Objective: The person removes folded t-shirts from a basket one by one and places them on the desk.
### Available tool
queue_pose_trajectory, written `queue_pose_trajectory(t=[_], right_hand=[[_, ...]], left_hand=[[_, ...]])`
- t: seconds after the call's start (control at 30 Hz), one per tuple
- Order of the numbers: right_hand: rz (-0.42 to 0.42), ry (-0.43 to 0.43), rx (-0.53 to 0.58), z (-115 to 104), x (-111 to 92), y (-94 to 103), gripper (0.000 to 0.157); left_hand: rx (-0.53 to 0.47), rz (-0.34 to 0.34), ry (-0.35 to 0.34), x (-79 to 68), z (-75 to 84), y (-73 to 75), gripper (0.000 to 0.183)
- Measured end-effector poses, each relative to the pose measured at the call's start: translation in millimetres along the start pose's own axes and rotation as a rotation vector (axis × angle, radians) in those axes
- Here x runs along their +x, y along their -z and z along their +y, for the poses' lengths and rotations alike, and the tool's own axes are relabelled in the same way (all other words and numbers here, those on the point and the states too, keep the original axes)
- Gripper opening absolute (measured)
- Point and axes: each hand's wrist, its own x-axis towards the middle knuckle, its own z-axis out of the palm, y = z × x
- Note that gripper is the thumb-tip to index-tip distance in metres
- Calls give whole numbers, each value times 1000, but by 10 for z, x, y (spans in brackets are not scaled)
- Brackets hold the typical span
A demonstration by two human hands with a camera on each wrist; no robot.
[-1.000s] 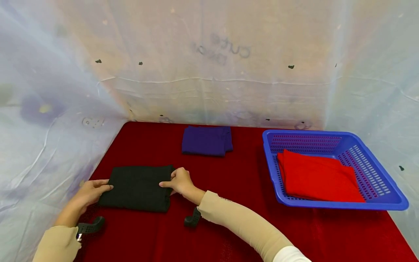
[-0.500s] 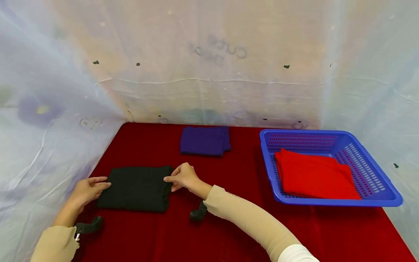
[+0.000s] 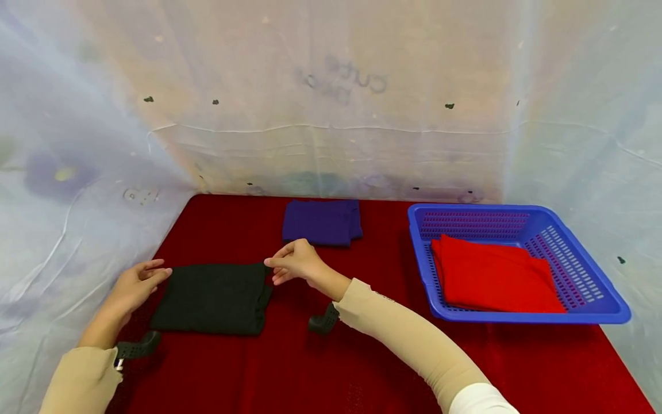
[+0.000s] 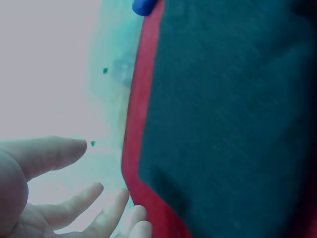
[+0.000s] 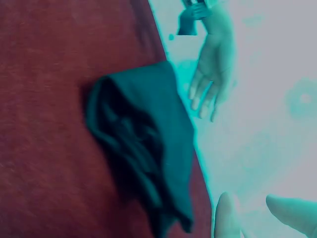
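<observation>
A folded black cloth point(image 3: 209, 299) lies flat on the red-covered table, its right end showing loose fold edges. In the right wrist view the folded layers of that black cloth point(image 5: 163, 124) gape at the end. My left hand point(image 3: 134, 287) hovers by the cloth's far left corner. In the left wrist view the thumb and fingers of my left hand point(image 4: 64, 198) are spread and grip nothing. At the far right corner is my right hand point(image 3: 297, 263), its fingertips close to the cloth. The right wrist view shows its thumb point(image 5: 292, 213) and a finger apart, nothing between them.
A folded purple cloth point(image 3: 318, 223) lies at the back of the red table cover point(image 3: 362, 356). On the right stands a blue plastic basket point(image 3: 527, 317) with a folded red cloth point(image 3: 499, 276) inside. Pale sheeting point(image 3: 331, 155) walls off the back and sides.
My right hand has let go of the cloth's right edge and moved away to its far right corner. My left hand has drawn off the left edge and risen toward the far left corner.
</observation>
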Motion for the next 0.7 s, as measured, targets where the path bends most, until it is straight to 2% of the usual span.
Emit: queue_pose_trajectory(t=[0.3, 0.7], right_hand=[[-5, 25, 100, -336, -56, 254, 28], [52, 66, 132, -680, -160, 591, 28]], left_hand=[[-57, 11, -84, 85, 303, -37, 67], [-115, -50, -133, 213, 761, -113, 70]])
